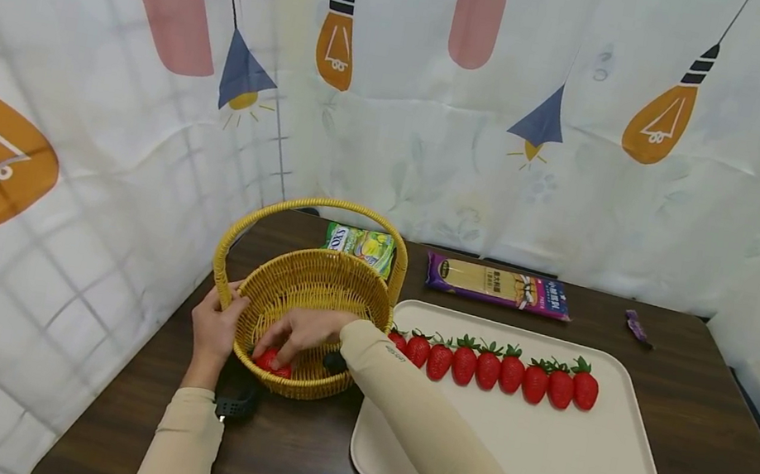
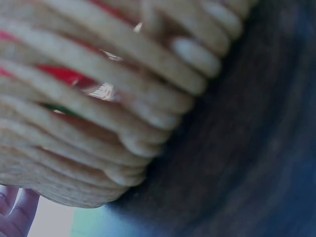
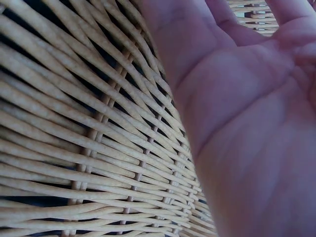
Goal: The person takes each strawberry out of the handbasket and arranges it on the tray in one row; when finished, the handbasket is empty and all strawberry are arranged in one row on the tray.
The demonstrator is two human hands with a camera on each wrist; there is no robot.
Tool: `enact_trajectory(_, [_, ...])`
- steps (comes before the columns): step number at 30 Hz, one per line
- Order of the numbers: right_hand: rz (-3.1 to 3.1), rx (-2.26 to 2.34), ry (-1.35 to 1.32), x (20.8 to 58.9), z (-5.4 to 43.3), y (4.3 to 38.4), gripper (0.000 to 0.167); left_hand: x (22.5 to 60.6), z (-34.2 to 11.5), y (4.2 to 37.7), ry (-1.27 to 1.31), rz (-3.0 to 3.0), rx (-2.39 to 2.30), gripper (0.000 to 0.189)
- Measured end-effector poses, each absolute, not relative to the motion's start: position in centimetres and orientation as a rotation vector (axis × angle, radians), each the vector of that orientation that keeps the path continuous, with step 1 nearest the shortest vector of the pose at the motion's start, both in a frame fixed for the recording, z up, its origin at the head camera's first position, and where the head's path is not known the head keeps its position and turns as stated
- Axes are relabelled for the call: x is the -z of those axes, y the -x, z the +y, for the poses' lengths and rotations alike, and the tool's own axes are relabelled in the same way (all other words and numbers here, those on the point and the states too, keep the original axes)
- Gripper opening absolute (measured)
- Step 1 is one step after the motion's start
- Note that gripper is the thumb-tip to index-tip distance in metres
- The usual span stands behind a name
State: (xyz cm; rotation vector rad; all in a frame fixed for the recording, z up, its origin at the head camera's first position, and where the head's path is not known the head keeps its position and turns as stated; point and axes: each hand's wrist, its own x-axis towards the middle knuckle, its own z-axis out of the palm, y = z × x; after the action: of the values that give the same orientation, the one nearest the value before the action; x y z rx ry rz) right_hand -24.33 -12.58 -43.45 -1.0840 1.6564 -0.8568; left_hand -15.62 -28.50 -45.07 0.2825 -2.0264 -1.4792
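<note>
A yellow wicker basket (image 1: 326, 262) with a tall arched handle stands on the left of the table. My left hand (image 1: 213, 331) grips its rim at the left foot of the handle. My right hand (image 1: 307, 332) reaches inside, its fingers bent round a red strawberry (image 1: 273, 364) near the front left wall; the fingers partly cover the fruit. In the left wrist view, red and a bit of green show through the basket weave (image 2: 94, 128). The right wrist view has the palm (image 3: 242, 108) beside the inner wicker wall, with the fingertips out of frame.
Right of the basket, a cream tray (image 1: 537, 473) bears a row of several strawberries (image 1: 487, 368) along its far side. Behind lie a green packet (image 1: 370, 248), a purple pasta pack (image 1: 498, 285) and a small purple wrapper (image 1: 636, 327). A printed curtain (image 1: 395, 147) encloses the table.
</note>
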Motion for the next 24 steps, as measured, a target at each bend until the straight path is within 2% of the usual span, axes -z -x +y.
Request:
enact_trajectory(6, [1.615,0.886,0.996,43.5,-12.5,24.2,0.029,45.4,-28.7,15.8,-0.292,-2.023,1.481,0.011])
enact_trajectory(12, [1.707,0.943,1.034,43.1,-12.2,24.4,0.03,47.2,-29.5,16.8,-0.293,-2.019,1.478,0.012])
enact_trajectory(24, [2.026,0.895,1.2,39.5,-11.1,23.2,0.033,47.4,-29.6,16.8,-0.312,-2.04,1.456,0.011])
